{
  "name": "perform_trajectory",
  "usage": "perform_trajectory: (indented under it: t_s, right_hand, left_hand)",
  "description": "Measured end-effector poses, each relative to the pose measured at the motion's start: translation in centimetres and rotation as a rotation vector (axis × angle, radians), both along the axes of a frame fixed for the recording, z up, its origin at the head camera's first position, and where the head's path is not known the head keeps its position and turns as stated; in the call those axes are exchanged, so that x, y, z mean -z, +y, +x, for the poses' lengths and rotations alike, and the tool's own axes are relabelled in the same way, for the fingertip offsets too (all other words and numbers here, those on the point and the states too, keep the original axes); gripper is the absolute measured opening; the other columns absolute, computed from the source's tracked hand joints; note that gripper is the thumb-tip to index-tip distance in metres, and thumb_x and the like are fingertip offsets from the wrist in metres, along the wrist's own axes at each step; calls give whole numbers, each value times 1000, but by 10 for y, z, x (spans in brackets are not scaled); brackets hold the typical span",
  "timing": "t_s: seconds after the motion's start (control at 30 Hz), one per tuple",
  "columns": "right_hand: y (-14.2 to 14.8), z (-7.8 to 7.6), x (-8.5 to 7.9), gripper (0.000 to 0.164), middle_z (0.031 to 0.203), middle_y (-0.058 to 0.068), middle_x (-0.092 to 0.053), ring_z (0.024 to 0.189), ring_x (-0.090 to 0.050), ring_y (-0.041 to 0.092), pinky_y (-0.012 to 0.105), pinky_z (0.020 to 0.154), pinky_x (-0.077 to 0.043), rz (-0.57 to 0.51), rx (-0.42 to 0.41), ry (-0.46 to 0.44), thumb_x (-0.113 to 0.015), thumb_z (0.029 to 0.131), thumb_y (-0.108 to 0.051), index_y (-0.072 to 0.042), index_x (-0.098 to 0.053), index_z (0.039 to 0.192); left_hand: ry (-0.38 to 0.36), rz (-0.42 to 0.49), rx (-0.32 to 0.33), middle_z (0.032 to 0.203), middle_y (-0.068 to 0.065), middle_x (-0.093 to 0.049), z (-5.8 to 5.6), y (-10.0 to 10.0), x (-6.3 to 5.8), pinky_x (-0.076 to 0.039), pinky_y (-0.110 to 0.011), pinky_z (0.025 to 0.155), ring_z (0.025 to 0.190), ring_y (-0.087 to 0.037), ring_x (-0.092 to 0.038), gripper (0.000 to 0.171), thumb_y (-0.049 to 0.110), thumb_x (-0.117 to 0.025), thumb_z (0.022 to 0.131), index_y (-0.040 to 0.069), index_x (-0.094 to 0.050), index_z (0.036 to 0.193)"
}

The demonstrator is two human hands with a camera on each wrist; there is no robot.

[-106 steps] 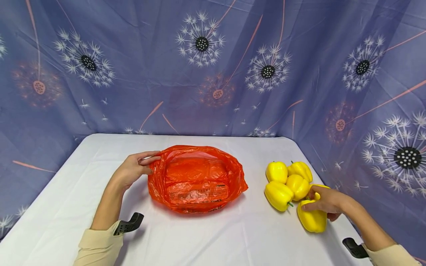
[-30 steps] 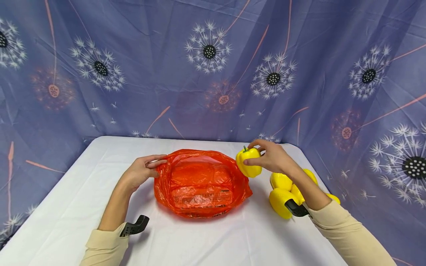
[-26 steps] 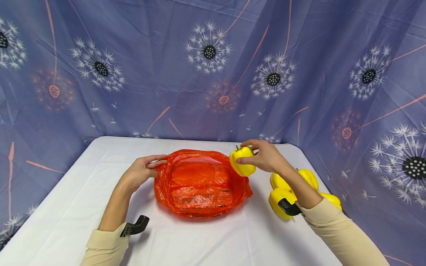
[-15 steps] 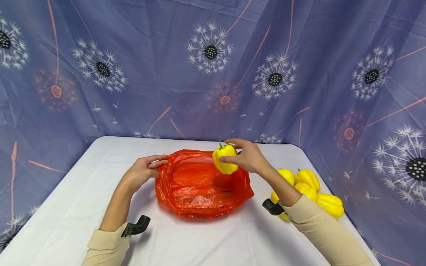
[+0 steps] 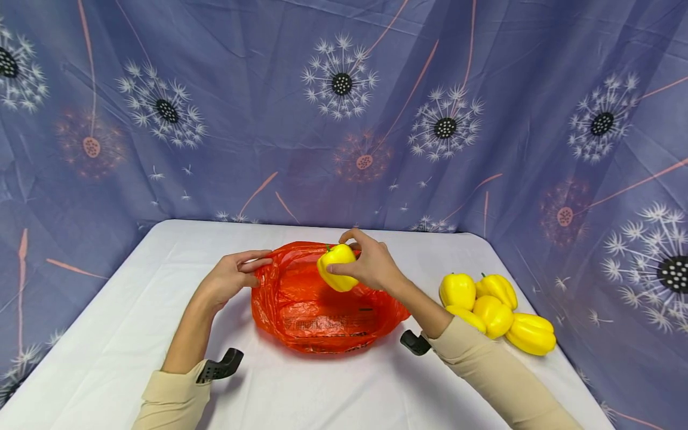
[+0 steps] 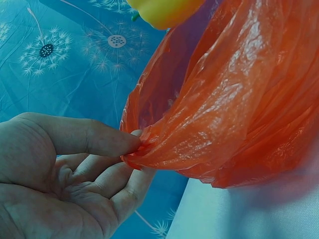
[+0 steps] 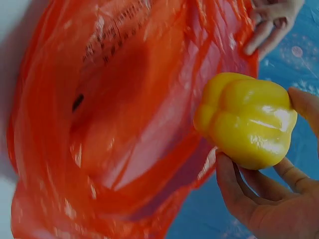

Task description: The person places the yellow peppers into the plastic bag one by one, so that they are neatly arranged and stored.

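A red plastic bag (image 5: 322,322) stands with its mouth spread wide near the middle of the table. My left hand (image 5: 227,280) pinches the bag's left rim; the left wrist view shows the thumb and fingers gripping the crumpled red plastic (image 6: 199,144). Over the bag's mouth, my right hand (image 5: 371,261) holds a yellow bell pepper (image 5: 337,269) with a green stem. In the right wrist view the pepper (image 7: 249,119) sits between the thumb and fingertips, beside the bag's rim. Printed text shows on the bag's inside.
Several yellow bell peppers (image 5: 493,315) lie clustered at the table's right side, one partly behind the right forearm. A white cloth covers the table (image 5: 301,394). A blue curtain with dandelion prints (image 5: 242,119) hangs behind and at both sides.
My right hand took a pepper from the right-hand cluster and carried it left, from the bag's right edge to above its mouth, now slightly lower. The left hand stays at the rim.
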State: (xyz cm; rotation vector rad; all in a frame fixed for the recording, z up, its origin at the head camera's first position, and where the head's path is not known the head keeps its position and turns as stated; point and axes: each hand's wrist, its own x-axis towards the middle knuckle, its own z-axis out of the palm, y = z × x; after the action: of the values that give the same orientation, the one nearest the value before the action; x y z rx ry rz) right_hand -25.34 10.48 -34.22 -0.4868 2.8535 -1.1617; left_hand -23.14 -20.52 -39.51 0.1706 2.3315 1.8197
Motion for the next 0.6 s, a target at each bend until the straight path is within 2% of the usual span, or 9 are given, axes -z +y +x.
perform_trajectory:
  t_s: [0.07,0.2,0.4,0.6]
  right_hand:
    - [-6,1,5,50,125,12,-72,127,-47,38,35,81,-55,-8,-2,-7,-87,77,-39,-25,-62,118]
    - [-19,2,13,50,126,10,-71,120,-56,36,32,76,-58,-10,-18,-15,-87,77,-38,-23,-62,118]
    - [-36,0,28,50,123,10,-71,99,-69,21,28,74,-59,8,-58,-34,-87,78,-37,-19,-61,118]
    - [-47,-2,41,49,122,7,-69,95,-62,18,27,71,-57,58,-62,-76,-85,79,-38,-20,-60,118]
  left_hand:
    - [0,-1,0,144,-22,-56,0,0,-1,-51,-20,80,141,-34,-47,73,-14,-56,78,1,-48,150]
    - [-3,-4,-5,144,-22,-56,1,0,-1,-51,-20,79,140,-34,-49,73,-14,-55,78,1,-48,149]
    - [-1,-14,-4,143,-22,-57,0,1,0,-52,-21,79,140,-34,-49,71,-13,-56,79,0,-48,149]
    - [2,-14,-5,142,-22,-58,0,1,-1,-52,-20,80,142,-35,-46,71,-12,-56,80,1,-48,149]
